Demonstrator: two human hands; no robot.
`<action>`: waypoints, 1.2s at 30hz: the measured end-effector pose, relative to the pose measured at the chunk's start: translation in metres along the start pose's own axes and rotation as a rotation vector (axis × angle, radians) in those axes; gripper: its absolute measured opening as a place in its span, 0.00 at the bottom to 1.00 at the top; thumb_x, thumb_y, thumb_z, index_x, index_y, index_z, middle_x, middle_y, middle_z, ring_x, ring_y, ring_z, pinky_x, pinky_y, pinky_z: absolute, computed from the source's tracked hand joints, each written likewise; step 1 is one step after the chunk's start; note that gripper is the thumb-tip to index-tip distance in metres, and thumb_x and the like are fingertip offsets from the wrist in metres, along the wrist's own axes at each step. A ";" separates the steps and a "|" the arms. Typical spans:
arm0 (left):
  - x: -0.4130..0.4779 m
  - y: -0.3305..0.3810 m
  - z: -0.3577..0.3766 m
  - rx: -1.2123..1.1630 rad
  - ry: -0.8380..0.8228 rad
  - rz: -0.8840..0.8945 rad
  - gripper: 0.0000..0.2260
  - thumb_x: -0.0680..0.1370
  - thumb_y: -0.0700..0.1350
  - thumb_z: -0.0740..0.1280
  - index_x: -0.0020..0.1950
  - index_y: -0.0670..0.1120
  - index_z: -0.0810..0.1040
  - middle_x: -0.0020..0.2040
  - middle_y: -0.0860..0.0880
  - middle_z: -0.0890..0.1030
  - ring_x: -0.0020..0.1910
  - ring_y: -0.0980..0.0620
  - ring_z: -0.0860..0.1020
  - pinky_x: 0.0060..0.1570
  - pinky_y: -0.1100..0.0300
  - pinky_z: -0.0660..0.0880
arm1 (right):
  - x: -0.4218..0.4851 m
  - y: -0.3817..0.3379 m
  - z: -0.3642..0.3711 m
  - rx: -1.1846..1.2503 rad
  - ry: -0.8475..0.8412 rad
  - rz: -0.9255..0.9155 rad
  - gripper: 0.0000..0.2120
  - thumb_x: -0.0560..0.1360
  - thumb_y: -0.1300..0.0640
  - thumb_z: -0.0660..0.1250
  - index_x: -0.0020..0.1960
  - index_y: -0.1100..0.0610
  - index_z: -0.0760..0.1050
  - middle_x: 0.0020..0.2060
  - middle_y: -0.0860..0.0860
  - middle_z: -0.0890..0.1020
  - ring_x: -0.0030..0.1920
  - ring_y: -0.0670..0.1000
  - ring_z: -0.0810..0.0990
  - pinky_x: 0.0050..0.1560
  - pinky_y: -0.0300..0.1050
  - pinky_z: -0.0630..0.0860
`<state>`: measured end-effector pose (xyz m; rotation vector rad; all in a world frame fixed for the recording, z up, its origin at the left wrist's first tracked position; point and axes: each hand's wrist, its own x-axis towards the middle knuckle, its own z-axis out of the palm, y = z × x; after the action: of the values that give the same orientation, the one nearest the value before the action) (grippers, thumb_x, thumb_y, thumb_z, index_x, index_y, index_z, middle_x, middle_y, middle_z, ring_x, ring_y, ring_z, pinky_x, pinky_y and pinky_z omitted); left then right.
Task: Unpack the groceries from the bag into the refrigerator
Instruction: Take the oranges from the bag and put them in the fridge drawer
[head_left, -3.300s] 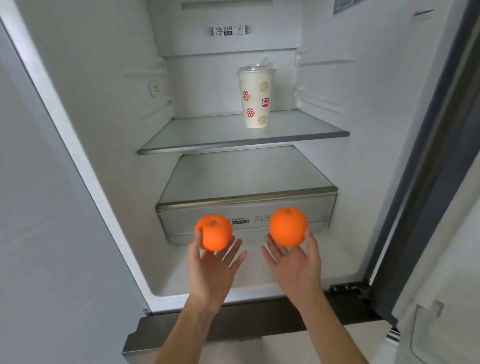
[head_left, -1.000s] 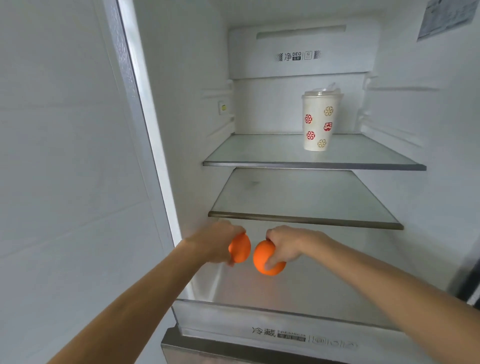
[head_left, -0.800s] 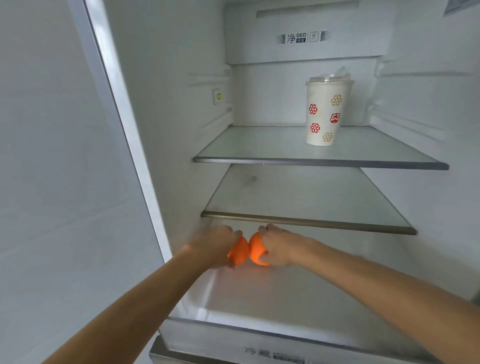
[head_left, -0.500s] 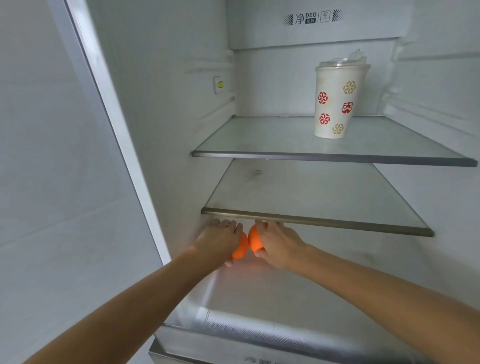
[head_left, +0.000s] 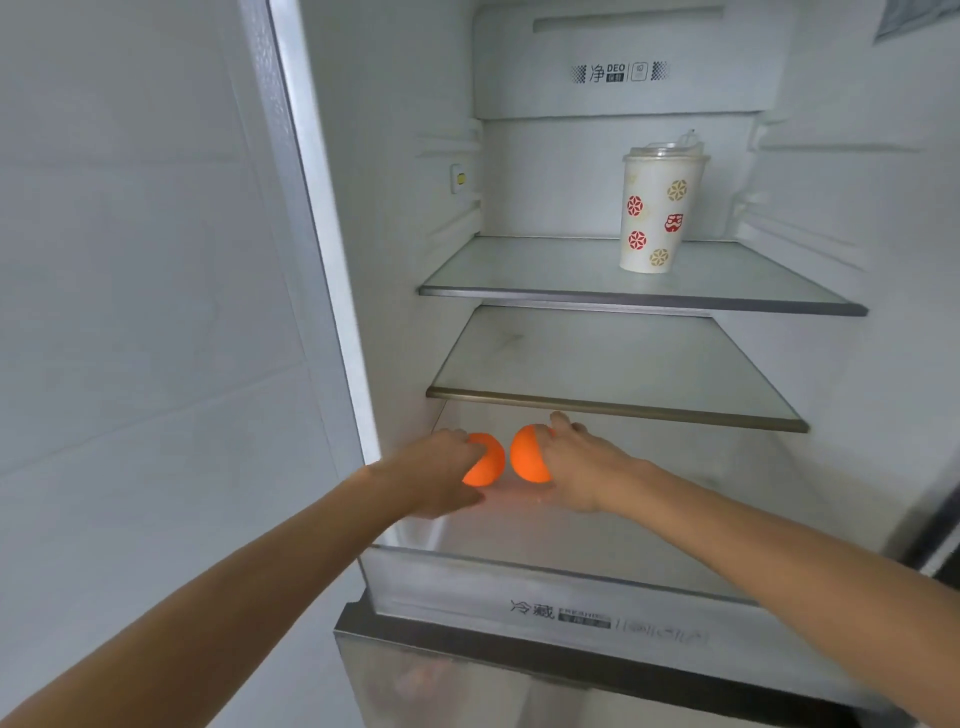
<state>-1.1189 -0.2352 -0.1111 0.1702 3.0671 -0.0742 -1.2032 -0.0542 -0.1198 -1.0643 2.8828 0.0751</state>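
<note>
Reaching into the open refrigerator (head_left: 395, 208), a person holds two oranges low inside the pulled-out crisper drawer (head_left: 519, 587), just under the lower glass shelf (head_left: 613, 410). On the left, the left hand (head_left: 436, 475) grips the left orange (head_left: 487, 462), fingers wrapped across its top. Just beside it, with a thin gap between the fruit, the right orange (head_left: 525, 457) sits under the right hand (head_left: 584, 467), whose fingers curl round its far side. An orange glow on the drawer floor puts both fruit at or very near the bottom, though from here I cannot tell whether they touch it. The likely trouble is rolling. The fruit is round and the drawer floor looks smooth and glossy, so letting go before each one rests could send it toward the back or the right side. Knuckles lifted carelessly could also knock the shelf edge close above. Around the hands, a plain white wall (head_left: 130, 312) fills the left of the scene, then comes the fridge's silver frame (head_left: 322, 234). Inside, the liner is pale and the shelves are frosted glass. Higher and to the right, a lidded paper cup (head_left: 655, 218) with red and gold emblems stands upright on the upper shelf (head_left: 519, 270), well apart from the fruit. A dark door edge (head_left: 940, 535) shows at far right. No grocery bag is in view.
</note>
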 end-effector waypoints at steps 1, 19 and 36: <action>-0.013 0.000 -0.005 -0.032 0.021 0.008 0.19 0.79 0.52 0.65 0.68 0.47 0.73 0.63 0.45 0.76 0.62 0.43 0.75 0.60 0.50 0.73 | -0.008 -0.005 -0.008 0.019 -0.007 -0.016 0.31 0.75 0.49 0.70 0.72 0.60 0.64 0.66 0.60 0.67 0.64 0.63 0.73 0.60 0.56 0.76; -0.359 -0.063 0.007 -0.105 0.115 -0.412 0.11 0.81 0.48 0.59 0.58 0.52 0.79 0.51 0.54 0.83 0.51 0.50 0.79 0.45 0.58 0.73 | -0.145 -0.251 -0.044 0.273 0.166 -0.258 0.15 0.75 0.56 0.64 0.61 0.54 0.78 0.53 0.49 0.83 0.56 0.52 0.79 0.55 0.49 0.77; -0.543 -0.135 0.182 -0.521 -0.134 -1.051 0.11 0.79 0.51 0.60 0.57 0.55 0.79 0.53 0.55 0.82 0.52 0.50 0.79 0.55 0.54 0.77 | -0.091 -0.479 0.144 0.119 -0.420 -0.657 0.20 0.77 0.54 0.63 0.67 0.56 0.72 0.64 0.53 0.77 0.65 0.54 0.74 0.59 0.47 0.72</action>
<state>-0.5833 -0.4381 -0.2479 -1.3601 2.5519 0.6062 -0.8154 -0.3490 -0.2670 -1.6667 2.0387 0.0762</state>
